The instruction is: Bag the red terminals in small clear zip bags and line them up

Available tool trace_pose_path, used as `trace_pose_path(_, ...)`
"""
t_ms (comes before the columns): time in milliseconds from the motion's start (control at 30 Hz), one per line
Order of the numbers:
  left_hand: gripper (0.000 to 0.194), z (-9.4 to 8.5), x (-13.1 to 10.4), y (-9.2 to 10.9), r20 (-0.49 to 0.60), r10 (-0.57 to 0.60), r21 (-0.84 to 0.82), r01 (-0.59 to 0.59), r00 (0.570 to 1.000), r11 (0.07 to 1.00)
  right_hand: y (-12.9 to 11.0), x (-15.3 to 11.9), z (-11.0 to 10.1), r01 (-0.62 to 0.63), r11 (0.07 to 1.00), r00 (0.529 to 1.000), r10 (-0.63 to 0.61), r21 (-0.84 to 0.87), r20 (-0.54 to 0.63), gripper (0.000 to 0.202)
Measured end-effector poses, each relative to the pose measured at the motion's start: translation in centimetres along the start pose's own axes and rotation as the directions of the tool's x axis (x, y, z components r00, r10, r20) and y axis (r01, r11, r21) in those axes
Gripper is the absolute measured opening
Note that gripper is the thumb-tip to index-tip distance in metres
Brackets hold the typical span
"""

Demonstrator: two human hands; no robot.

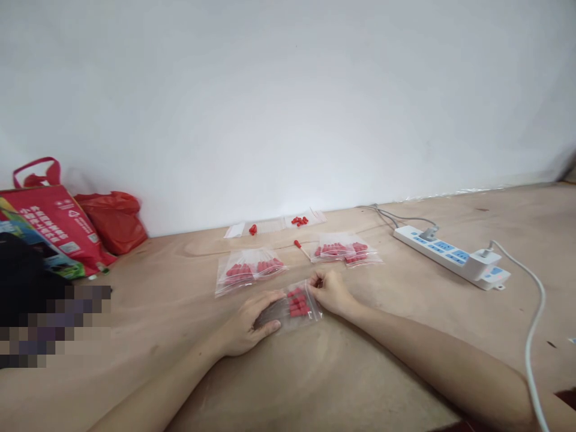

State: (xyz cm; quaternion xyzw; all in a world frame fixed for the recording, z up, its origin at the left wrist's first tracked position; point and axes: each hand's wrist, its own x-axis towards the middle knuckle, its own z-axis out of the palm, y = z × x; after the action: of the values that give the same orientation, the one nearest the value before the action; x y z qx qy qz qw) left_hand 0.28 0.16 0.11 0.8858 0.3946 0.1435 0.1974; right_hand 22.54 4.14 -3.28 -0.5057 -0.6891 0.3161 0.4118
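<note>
While both forearms reach in from the near edge of the plywood table (405, 384), a person works a small clear bag (300, 307) of red-tipped sticks at the centre of the board. At nine o'clock a red tote (60, 225) stands against the white wall (288, 90), a crumpled red plastic bag (114, 221) just beside it at its three o'clock; a blurred dark shape sits below them at the frame's edge. At eleven o'clock from the hands lies a filled pouch (249, 270) of red pieces, flat on the table. The left hand (252, 327) lies cupped on the small bag's left end, fingers curled loosely over dark stems, thumb along the near edge. The bag itself lies flat between the two hands, red tips toward its right half. The right hand (330, 291) meets the bag's upper right corner, fingers bunched as if pinching the seal, though the grip is too small to make out for certain. At twelve o'clock a single red-tipped stick (302, 249) lies loose, with scattered red caps (299, 221) on flat bags near the wall. At one o'clock rest two more pouches (346, 249), overlapping. At two o'clock a white power strip (452, 257) lies angled, two plugs in it, a white cable (533, 336) running toward the near right corner.
</note>
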Motion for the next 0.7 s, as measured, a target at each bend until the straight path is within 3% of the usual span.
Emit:
trace_pose_path(67,0.04,-0.3,0.0,0.1,0.012,0.012,0.005,-0.012,1.0,1.0,0.0,0.0,-0.5,0.119,0.992,0.989,-0.114,-0.048,0.092,0.012)
trace_pose_path(133,0.034,-0.7,0.2,0.3,0.012,0.018,0.018,-0.018,1.0,1.0,0.2,0.1,-1.2,0.214,0.977,0.947,-0.208,0.003,0.243,0.017)
trace_pose_path(200,0.029,-1.1,1.1,0.5,-0.025,0.027,0.055,-0.025,0.999,0.998,0.5,0.2,-2.1,0.216,0.975,0.925,-0.221,0.053,0.31,0.019)
trace_pose_path(333,0.022,-1.5,5.9,0.8,-0.093,0.113,0.254,-0.086,0.989,0.963,1.4,0.4,-3.4,0.145,0.989,0.962,-0.146,0.023,0.232,0.017)
trace_pose_path(400,0.023,-1.5,9.5,0.7,-0.062,0.172,0.398,-0.134,0.983,0.908,1.6,0.3,-3.6,0.14,0.99,0.968,-0.139,0.007,0.208,0.018)
trace_pose_path(500,0.03,-1.2,14.6,-0.1,0.009,0.149,0.589,-0.126,0.989,0.798,1.6,0.1,-3.5,0.143,0.989,0.97,-0.135,-0.024,0.2,0.017)
trace_pose_path(600,0.022,-0.8,17.8,-1.2,0.053,0.133,0.602,-0.138,0.99,0.787,1.4,-0.2,-3.3,0.143,0.988,0.975,-0.131,-0.052,0.178,0.016)
trace_pose_path(700,0.018,-0.5,18.7,-2.3,0.079,0.148,0.577,-0.166,0.986,0.8,1.4,-0.3,-3.2,0.14,0.988,0.977,-0.128,-0.058,0.17,0.017)
